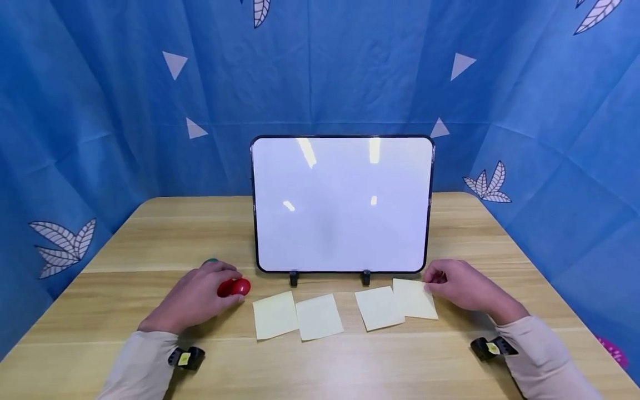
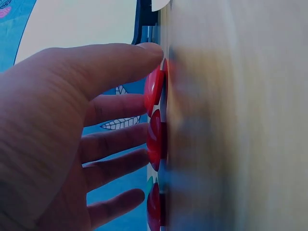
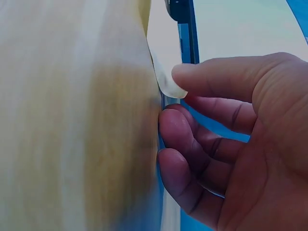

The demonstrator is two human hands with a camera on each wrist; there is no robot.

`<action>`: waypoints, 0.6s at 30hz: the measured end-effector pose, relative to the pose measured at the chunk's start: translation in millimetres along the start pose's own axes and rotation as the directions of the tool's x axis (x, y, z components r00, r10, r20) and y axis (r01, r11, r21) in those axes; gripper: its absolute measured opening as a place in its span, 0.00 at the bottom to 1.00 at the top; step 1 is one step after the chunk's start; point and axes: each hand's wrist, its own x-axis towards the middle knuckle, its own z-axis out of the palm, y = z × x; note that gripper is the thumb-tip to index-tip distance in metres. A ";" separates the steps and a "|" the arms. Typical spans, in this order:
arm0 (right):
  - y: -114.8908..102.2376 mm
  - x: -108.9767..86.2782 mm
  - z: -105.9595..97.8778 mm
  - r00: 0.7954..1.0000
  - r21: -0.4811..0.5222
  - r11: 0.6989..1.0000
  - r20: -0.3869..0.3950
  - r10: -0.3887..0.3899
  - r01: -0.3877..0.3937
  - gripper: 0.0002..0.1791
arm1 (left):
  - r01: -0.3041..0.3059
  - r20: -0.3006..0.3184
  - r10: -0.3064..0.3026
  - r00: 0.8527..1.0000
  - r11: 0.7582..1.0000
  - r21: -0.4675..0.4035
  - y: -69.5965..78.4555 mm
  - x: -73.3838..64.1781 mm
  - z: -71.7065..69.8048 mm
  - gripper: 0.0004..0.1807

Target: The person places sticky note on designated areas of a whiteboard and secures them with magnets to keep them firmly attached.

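Note:
In the head view my left hand (image 1: 200, 297) is low over the table's left side, thumb and forefinger on either side of a glossy red domed magnet (image 1: 241, 286). The left wrist view shows that magnet (image 2: 154, 89) pinched near the thumb tip, with two more red magnets below it by the other fingers. My right hand (image 1: 462, 286) pinches the upper right corner of a pale yellow sticky note (image 1: 415, 300) between thumb and forefinger. In the right wrist view the note's corner (image 3: 166, 72) bends up at the thumb, while the other fingers curl loosely.
A black-framed whiteboard (image 1: 342, 205) stands on two small black feet behind the notes. Three more sticky notes lie before it: a left one (image 1: 275, 315), a middle one (image 1: 319, 316), and one (image 1: 379, 308) overlapping the gripped note. A green piece (image 1: 212, 260) shows behind the left hand.

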 end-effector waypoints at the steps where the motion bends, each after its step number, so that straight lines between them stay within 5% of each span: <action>1: 1.0 -0.1 0.1 1.000 0.003 1.000 -0.004 -0.004 0.004 0.03 | 0.005 0.007 -0.005 1.000 1.000 -0.006 -0.2 -0.1 0.0 0.27; 18: 8.9 -0.9 -0.4 0.999 0.042 0.999 -0.048 0.003 -0.001 0.04 | 0.038 0.028 -0.037 0.999 0.999 -0.035 0.1 -0.2 4.2 0.27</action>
